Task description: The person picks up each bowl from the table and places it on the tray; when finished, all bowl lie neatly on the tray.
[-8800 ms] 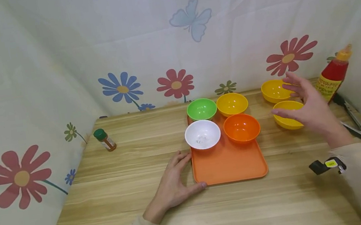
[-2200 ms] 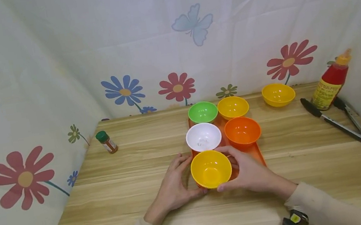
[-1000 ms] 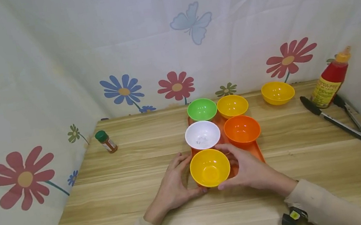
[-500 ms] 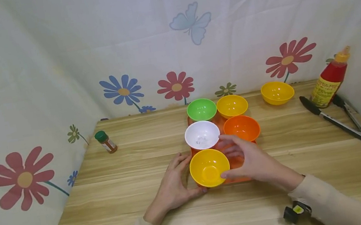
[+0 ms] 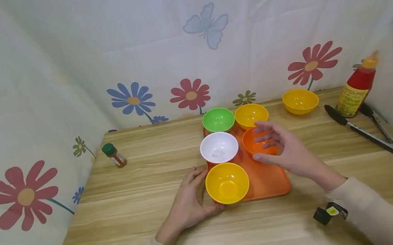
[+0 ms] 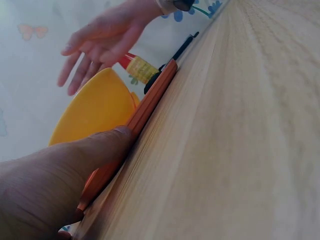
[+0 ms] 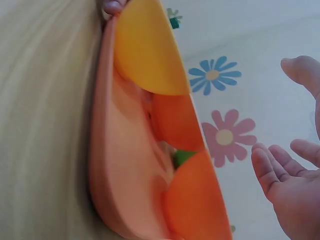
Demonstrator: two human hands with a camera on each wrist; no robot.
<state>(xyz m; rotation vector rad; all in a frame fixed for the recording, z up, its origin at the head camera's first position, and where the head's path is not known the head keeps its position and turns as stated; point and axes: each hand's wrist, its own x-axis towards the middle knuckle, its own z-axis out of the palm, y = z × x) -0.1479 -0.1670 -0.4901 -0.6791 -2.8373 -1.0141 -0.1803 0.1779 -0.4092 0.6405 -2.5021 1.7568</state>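
The yellow bowl (image 5: 227,183) sits at the near left of the orange tray (image 5: 270,181), in front of a white bowl (image 5: 219,147). My left hand (image 5: 190,203) holds the tray's near left corner, fingers along the left side and thumb on the front rim; the thumb shows on the rim in the left wrist view. Over the orange bowl (image 5: 249,143) hovers my right hand (image 5: 291,153), fingers spread and holding nothing, partly hiding that bowl. Behind are a green bowl (image 5: 219,120) and another yellow bowl (image 5: 251,115).
A third yellow bowl (image 5: 301,101) stands at the back right. Beyond it are a red sauce bottle (image 5: 358,87) and tongs (image 5: 368,136) with black tips. A small green-capped seasoning jar (image 5: 114,155) stands at the left. A flowered curtain borders the wooden table (image 5: 144,180).
A yellow bowl from the right came to the tray's near left in my right hand. That hand has since let go and moved right and back. My left hand stays at the corner.
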